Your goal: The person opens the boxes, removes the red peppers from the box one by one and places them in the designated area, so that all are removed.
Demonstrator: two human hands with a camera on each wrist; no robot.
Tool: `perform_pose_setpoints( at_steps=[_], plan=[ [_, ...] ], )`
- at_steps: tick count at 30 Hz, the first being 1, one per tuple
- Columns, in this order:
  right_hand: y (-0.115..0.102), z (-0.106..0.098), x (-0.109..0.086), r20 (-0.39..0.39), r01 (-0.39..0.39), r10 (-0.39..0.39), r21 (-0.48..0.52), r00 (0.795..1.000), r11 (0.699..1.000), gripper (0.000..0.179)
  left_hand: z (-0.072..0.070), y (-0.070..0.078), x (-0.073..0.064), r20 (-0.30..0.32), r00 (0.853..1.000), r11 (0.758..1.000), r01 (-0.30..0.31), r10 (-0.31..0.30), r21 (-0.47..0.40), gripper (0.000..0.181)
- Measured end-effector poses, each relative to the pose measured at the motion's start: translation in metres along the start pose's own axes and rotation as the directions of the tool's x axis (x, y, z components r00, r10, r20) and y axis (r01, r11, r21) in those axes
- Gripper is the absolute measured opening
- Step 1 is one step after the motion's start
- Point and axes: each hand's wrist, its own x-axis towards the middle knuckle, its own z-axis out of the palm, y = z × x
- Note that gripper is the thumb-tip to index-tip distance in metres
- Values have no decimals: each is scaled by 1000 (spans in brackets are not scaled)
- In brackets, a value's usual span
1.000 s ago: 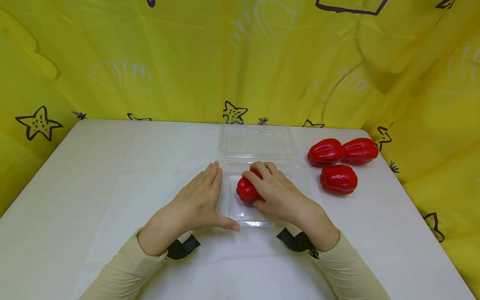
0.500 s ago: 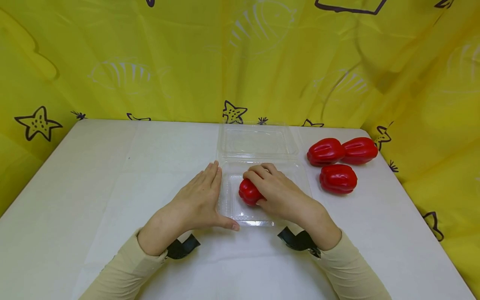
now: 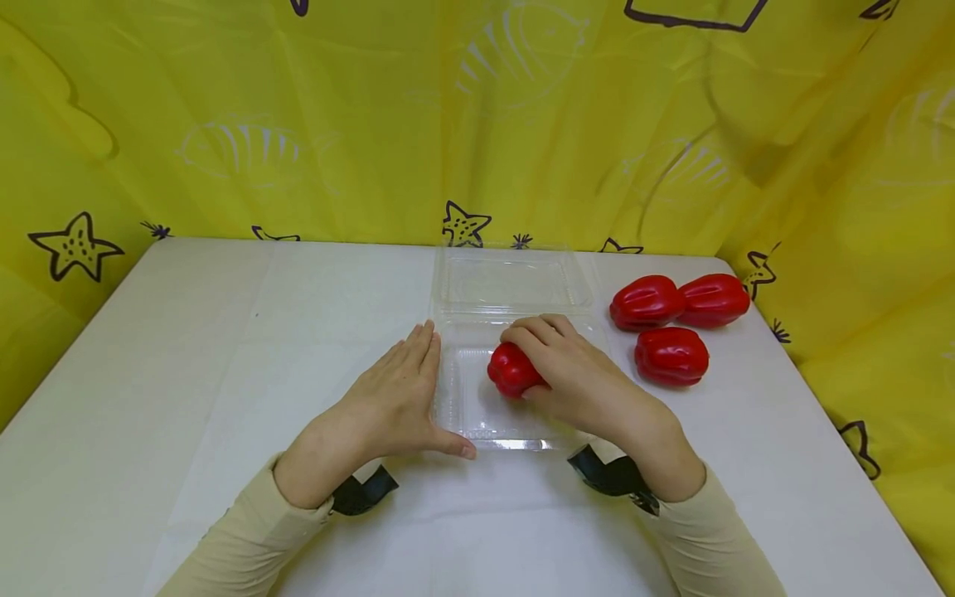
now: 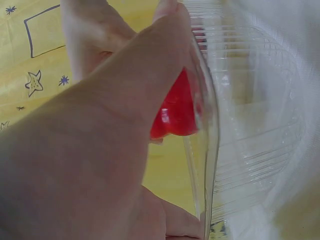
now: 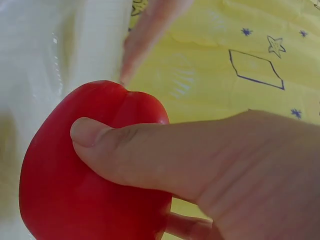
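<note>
A clear plastic clamshell container (image 3: 485,419) lies in the middle of the table, its lid (image 3: 515,283) folded back toward the curtain. My right hand (image 3: 574,365) grips a red bell pepper (image 3: 511,371) within the outline of the base; whether it touches the bottom I cannot tell. In the right wrist view the thumb (image 5: 125,150) presses along the side of the pepper (image 5: 95,195). Fingers straight and thumb spread, my left hand (image 3: 395,398) rests against the container's left wall and front left corner. The left wrist view shows the pepper (image 4: 175,112) partly hidden behind that hand.
Three more red bell peppers lie right of the container: one pepper (image 3: 646,303) touching another pepper (image 3: 714,300) at the back, and a nearer pepper (image 3: 671,356). A yellow patterned curtain (image 3: 336,124) hangs behind and beside the white table (image 3: 224,348).
My right hand has shifted right and slightly away from me, carrying the red bell pepper toward the right half of the container base. The left hand and container have stayed in place.
</note>
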Motion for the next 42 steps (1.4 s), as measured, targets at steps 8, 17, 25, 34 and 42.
perform_pose_setpoints(
  at_steps=[8, 17, 25, 34, 42],
  plan=[
    [4, -13, -6, -50, -26, 26, -2, 998, 1000, 63, 1, 0, 0, -2, 1000, 1000, -2, 2, -9, 140],
    [8, -19, -11, -70, -39, 38, -6, 997, 999, 64, 0, 1, 1, 9, 1000, 1000, 8, -8, -5, 140],
    [11, -22, -17, -67, -63, 61, -28, 996, 998, 65, 1, -1, 1, -6, 1000, 1000, -1, 1, 3, 141],
    [17, -25, -23, -75, -82, 80, -23, 994, 996, 71, 1, 0, 0, -8, 1000, 1000, 1, -1, 2, 141],
    [26, -34, -33, -108, -128, 126, -14, 986, 992, 72, 1, 0, 0, -4, 1000, 1000, -1, 1, 4, 141]
  ],
)
